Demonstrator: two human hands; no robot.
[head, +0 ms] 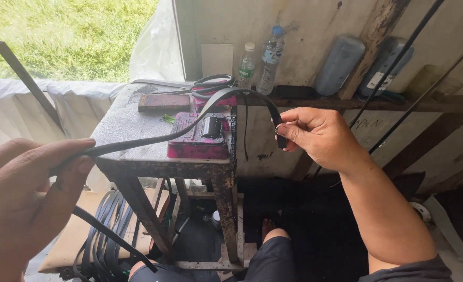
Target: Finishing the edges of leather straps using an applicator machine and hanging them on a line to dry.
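**Black strap arched between two hands over a small stand**

Nearest, at 8 o'clock, the left hand [20, 201] fills the corner, its wrist cut off by the frame edge. Thumb and fingers are pressed together on a flat black strap [190, 125], pinching it near one end; a loose tail runs down past the palm toward 6 o'clock. How much of the strap lies inside the hand is hidden.

At 6 o'clock a knee in dark shorts [273, 258] and a bare foot [267, 225] show in shadow; the floor there is too dark to read. At 7 o'clock, under the stand, a bundle of straps [102, 230] lies on a tan board, partly hidden by the legs.

From the left hand the strap rises in a long arc over the stand [132, 122], a worn, paint-flaked metal frame with a pale top. At 3 o'clock the right hand [315, 137] pinches the strap's other end between thumb and forefinger, with a small metal ring at the fingertips that is hard to make out.

On the stand sits a pink block [192, 143] with a small black roller. Behind it lie scissors [200, 86], partly crossed by the strap.

Farther, at 12 o'clock, two bottles [257, 60] stand against the wall. At 1 o'clock two grey cylinders [341, 62] lean on a ledge. Grass [69, 36] shows at 11 o'clock.
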